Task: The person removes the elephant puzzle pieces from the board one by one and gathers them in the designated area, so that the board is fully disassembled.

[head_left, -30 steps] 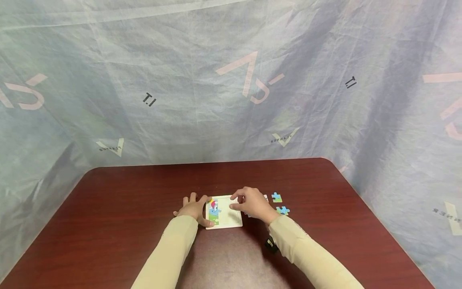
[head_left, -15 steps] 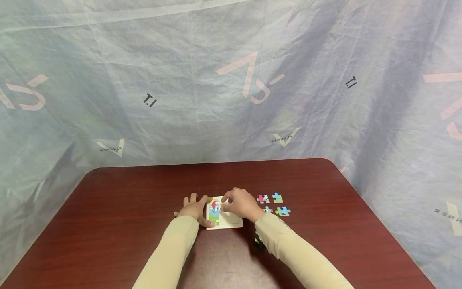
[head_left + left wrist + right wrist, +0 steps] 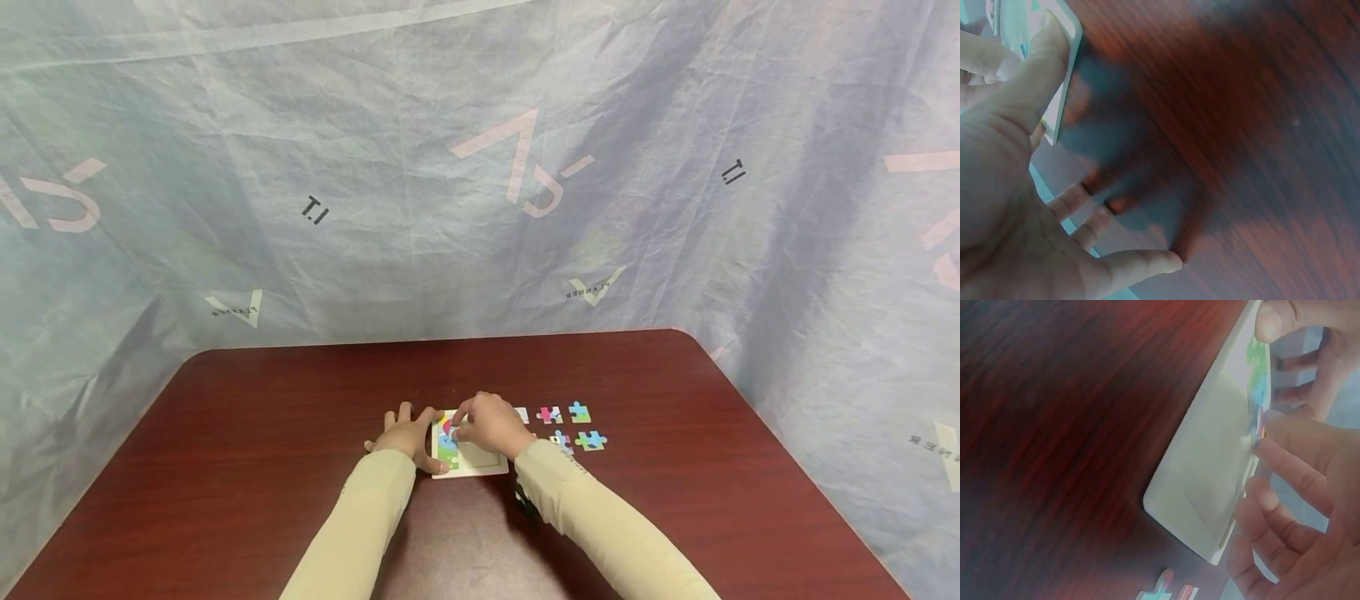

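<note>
A white puzzle tray [image 3: 487,471] lies on the table, with joined picture pieces [image 3: 447,454] along its left side. My left hand [image 3: 403,437] is spread at the tray's left edge. Its thumb [image 3: 1047,53] lies over the near corner and the index finger is at the far corner; the other fingertips reach the tabletop. My right hand [image 3: 491,425] is over the tray. In the right wrist view, its thumb and index finger pinch a small jigsaw piece [image 3: 1254,428] at the picture's inner edge. The fingers hide much of that piece.
Several loose jigsaw pieces [image 3: 591,440] lie to the right of the tray, some partly behind the right hand and sleeve. The dark red wooden table [image 3: 285,417] has rounded far corners. A grey printed cloth [image 3: 420,208] hangs behind it.
My right hand has moved left across the tray to the picture pieces, and its fingertips have come lower. More loose pieces now show at right. My left hand has stayed at the tray's edge.
</note>
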A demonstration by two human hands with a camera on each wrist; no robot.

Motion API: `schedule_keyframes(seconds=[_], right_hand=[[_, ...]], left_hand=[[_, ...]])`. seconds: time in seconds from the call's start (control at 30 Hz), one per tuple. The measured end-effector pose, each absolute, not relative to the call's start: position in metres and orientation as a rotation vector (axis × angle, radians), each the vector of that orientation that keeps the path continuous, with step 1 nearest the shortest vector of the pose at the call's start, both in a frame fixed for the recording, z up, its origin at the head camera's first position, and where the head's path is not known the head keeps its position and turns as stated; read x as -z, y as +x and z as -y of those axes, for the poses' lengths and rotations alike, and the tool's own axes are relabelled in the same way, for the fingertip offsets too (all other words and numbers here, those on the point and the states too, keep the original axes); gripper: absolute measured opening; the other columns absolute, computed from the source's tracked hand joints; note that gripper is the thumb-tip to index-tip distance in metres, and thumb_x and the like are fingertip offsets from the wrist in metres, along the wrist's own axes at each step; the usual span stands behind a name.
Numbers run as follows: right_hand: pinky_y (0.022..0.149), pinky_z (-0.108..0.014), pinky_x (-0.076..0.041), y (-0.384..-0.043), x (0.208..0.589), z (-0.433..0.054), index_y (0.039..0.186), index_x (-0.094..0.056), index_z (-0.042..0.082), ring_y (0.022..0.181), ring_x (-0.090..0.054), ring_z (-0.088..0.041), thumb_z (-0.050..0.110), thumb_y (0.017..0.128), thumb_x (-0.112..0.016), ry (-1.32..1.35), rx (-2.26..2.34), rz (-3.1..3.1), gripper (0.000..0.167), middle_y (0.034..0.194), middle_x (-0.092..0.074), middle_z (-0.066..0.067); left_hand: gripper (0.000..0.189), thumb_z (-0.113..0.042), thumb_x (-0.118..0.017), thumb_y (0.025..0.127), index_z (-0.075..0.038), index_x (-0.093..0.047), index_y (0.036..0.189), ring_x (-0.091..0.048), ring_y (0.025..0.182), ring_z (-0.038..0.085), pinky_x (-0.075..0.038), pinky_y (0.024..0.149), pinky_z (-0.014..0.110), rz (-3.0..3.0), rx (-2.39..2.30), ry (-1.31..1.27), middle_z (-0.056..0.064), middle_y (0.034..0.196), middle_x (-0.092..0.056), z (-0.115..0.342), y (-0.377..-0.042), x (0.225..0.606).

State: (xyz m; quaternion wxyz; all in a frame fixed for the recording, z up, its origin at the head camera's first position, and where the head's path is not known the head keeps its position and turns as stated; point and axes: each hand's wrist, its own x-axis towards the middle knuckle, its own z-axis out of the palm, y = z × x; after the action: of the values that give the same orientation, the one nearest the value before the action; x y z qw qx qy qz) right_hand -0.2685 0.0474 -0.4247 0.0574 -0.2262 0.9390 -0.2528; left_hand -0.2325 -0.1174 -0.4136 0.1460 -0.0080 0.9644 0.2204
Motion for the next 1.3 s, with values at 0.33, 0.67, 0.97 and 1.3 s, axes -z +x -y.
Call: schedule_keyframes(seconds=[0.33,0.67,0.97,1.3], right_hand=[[0.065,-0.032,-0.05,-0.267,0.426,-0.045,0.095,-0.081,0.013,0.079,-0.06,-0.017,0.016,0.083,-0.085,-0.697,0.698,-2.922,0.014,0.089,-0.064,-0.003],[0.065,-0.031,-0.048,-0.27,0.425,-0.042,0.09,-0.076,0.012,0.076,-0.054,-0.015,0.014,0.082,-0.086,-0.643,0.733,-2.882,0.013,0.087,-0.06,-0.001],[0.066,-0.034,-0.047,-0.271,0.427,-0.043,0.074,-0.067,0.016,0.075,-0.054,-0.015,0.02,0.078,-0.089,-0.606,0.695,-2.956,0.023,0.084,-0.058,0.001],[0.071,-0.039,-0.052,-0.275,0.429,-0.044,0.091,-0.073,0.012,0.081,-0.06,-0.02,0.033,0.076,-0.092,-0.521,0.642,-2.985,0.031,0.092,-0.063,-0.003]], left_hand=[[0.086,-0.022,-0.095,0.073,-0.023,-0.05,0.146,-0.029,0.137,0.045,-0.026,0.099,0.084,-2.785,-0.672,-0.043,0.021,0.148,-0.034,0.115,-0.23,0.412],[0.087,-0.022,-0.094,0.074,-0.022,-0.048,0.149,-0.029,0.137,0.044,-0.027,0.099,0.084,-2.782,-0.663,-0.044,0.021,0.149,-0.033,0.114,-0.225,0.407],[0.086,-0.02,-0.094,0.075,-0.022,-0.048,0.148,-0.029,0.138,0.045,-0.027,0.1,0.083,-2.784,-0.672,-0.044,0.021,0.15,-0.032,0.114,-0.223,0.402],[0.086,-0.02,-0.094,0.073,-0.022,-0.049,0.147,-0.029,0.138,0.046,-0.027,0.1,0.084,-2.789,-0.685,-0.04,0.023,0.15,-0.033,0.115,-0.225,0.404]])
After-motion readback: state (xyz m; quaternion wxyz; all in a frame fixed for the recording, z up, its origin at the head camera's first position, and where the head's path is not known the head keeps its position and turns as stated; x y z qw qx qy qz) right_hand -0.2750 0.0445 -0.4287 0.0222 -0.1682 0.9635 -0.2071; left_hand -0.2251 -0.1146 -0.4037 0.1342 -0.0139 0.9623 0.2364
